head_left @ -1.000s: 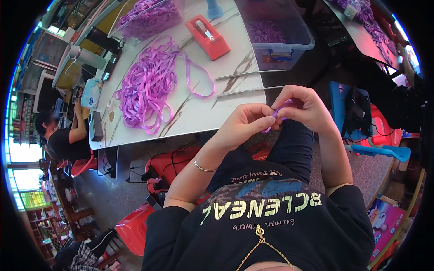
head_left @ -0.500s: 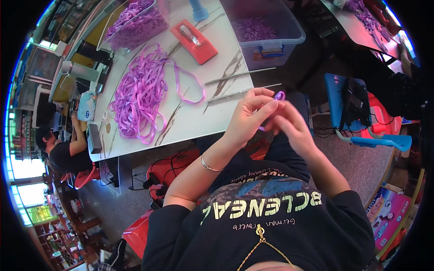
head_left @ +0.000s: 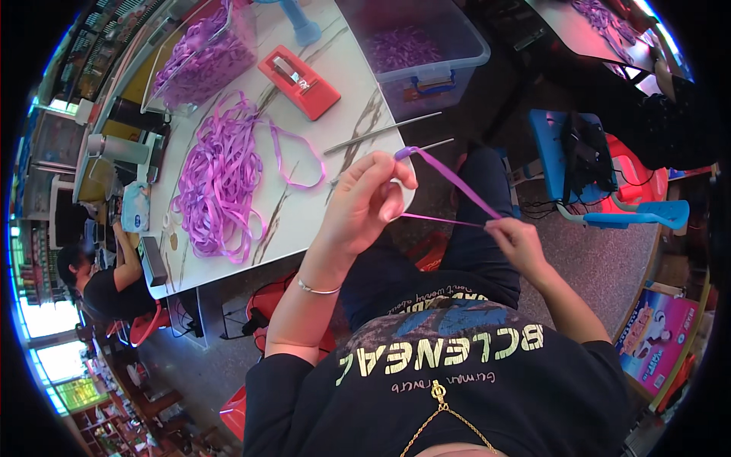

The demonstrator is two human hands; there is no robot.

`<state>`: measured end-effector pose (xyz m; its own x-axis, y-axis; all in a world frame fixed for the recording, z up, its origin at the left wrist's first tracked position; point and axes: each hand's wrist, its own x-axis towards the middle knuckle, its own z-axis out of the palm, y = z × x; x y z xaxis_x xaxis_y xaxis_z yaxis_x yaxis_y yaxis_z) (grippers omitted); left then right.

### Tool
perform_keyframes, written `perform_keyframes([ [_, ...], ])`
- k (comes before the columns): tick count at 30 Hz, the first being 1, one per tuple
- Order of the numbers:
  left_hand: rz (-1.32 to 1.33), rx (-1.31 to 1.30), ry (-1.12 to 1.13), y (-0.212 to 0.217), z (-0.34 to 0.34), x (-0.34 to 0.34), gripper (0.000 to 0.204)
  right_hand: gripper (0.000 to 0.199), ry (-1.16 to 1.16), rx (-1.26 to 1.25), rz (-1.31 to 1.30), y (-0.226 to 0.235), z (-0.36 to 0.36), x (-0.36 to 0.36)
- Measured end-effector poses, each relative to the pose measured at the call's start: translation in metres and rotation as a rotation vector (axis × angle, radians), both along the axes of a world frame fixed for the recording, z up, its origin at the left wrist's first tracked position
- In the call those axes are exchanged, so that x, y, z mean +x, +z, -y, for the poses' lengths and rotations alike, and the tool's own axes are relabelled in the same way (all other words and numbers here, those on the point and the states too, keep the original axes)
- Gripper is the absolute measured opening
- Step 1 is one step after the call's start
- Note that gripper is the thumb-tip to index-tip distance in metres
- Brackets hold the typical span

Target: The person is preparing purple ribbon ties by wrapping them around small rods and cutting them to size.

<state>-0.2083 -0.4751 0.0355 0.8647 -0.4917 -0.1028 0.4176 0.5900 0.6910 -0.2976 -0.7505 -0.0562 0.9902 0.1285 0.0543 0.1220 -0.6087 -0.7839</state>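
A purple ribbon stretches between my two hands over my lap, beside the table edge. My left hand is closed on one end, where the ribbon forms a small loop or fold at the index fingertip. Lower down, my right hand pinches the ribbon and holds it taut. A second thin strand runs from under the left hand to the right fingers. On the table left of my hands lies a heap of loose purple ribbon. Two thin metal rods jut over the table edge just beyond my left hand.
A red tape dispenser and a clear bin of ribbons stand on the marble-patterned table. Another clear tub stands past the table's right edge. A blue chair is at right. Another person sits at far left.
My hands were close together around the ribbon. Now the right hand has drawn away to the right and down, pulling the ribbon taut, while the left has shifted left. The view has shifted slightly.
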Motion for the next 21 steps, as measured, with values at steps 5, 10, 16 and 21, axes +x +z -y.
perform_keyframes([
  [5,0.015,0.131,-0.089,-0.004,-0.024,-0.01,0.02,0.015,-0.113,-0.122,0.193,0.017,0.018,0.026],
  [10,0.101,0.497,-0.201,-0.011,-0.037,-0.02,0.021,0.041,-0.275,-0.178,0.378,0.044,0.012,0.042],
  [16,0.224,0.636,-0.246,-0.004,-0.03,-0.018,0.019,0.017,-0.122,0.11,0.089,0.036,0.007,0.045],
  [21,0.205,0.55,-0.331,-0.001,-0.021,-0.017,0.016,0.023,0.344,0.589,-0.131,0.059,-0.05,0.07],
])
